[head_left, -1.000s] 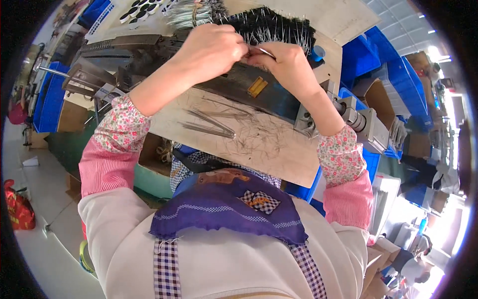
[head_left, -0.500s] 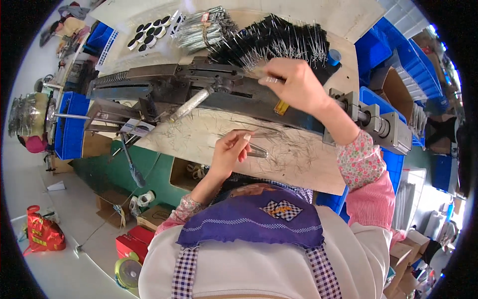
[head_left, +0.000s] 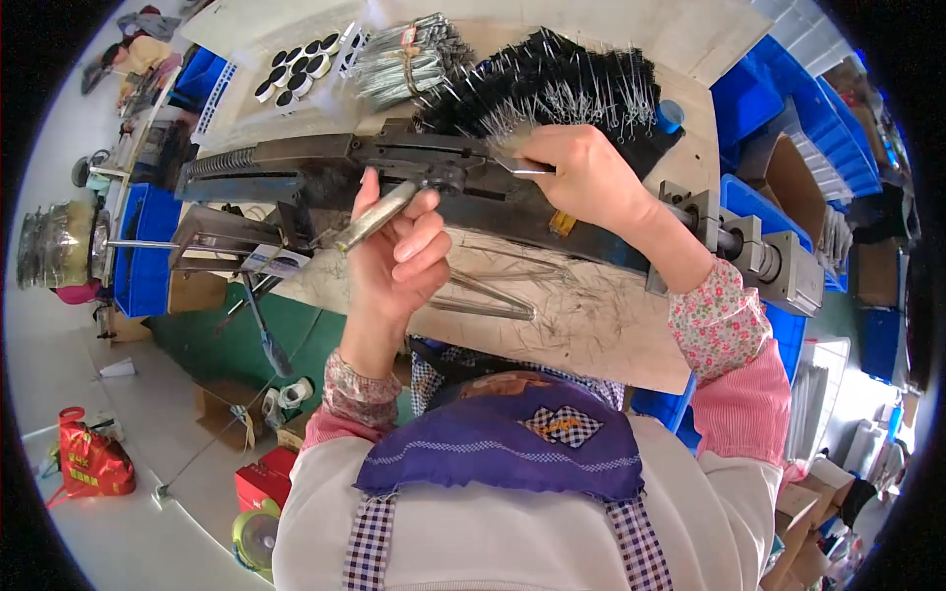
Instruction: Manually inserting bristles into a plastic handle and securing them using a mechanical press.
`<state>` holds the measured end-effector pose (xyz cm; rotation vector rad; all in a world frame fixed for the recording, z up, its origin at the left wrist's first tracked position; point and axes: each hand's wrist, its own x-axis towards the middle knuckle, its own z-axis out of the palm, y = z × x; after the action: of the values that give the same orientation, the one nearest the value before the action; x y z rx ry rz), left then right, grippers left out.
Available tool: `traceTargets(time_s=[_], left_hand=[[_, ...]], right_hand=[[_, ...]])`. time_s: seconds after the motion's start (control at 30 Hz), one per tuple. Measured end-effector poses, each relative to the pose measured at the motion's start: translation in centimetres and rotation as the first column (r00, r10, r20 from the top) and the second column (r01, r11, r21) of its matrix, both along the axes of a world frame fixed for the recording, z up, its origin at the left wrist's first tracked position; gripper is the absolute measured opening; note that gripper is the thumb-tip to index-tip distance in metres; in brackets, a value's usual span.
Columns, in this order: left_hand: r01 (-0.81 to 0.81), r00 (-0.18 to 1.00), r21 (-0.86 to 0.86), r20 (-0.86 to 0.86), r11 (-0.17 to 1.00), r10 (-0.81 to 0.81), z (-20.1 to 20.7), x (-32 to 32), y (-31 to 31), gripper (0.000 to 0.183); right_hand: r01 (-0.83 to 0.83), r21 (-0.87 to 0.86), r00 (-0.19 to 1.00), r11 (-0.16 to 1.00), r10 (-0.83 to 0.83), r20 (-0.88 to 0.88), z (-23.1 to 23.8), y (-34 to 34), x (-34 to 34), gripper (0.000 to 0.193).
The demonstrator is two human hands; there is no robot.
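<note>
One left hand (head_left: 396, 258) at silvery lever (head_left: 371, 222)

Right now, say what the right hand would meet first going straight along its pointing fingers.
Leftward, the right hand, pinching a thin metal piece, would probably meet the dark metal slide block first; depth is hard to judge.

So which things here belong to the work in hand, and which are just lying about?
Apparently in use:
metal lever, at the left hand
thin shiny piece, in the right hand
dark metal machine
black brushes, likely

Apparently just lying about:
red bag
red box
</note>
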<state>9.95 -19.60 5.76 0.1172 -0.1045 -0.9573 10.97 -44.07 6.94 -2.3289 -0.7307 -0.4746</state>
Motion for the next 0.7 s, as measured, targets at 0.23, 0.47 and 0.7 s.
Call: traceTargets(time_s=[0.23, 0.47, 0.7], left_hand=[[-0.774, 0.518, 0.597, 0.789, 0.213, -0.330, -4.3, -1.9, -3.8, 0.029], [-0.998, -0.021, -0.053, 0.784, -0.033, -0.620, -3.5, -5.0, 3.3, 0.025], [-0.453, 0.318, 0.262, 0.940, -0.852, 0.121, -5.8, -9.7, 20.4, 0.049]], right_hand=[[0.026, -0.015, 0.997, 1.000, -0.025, 0.072, -0.5, 0.6, 0.2, 0.004], [0.006, -0.179, 1.000, 0.984, -0.004, 0.010, -1.3, 1.5, -7.7, 0.041], [0.424, -0.307, 0.894, 0.852, -0.449, -0.010, -6.7, -0.1, -6.3, 0.035]])
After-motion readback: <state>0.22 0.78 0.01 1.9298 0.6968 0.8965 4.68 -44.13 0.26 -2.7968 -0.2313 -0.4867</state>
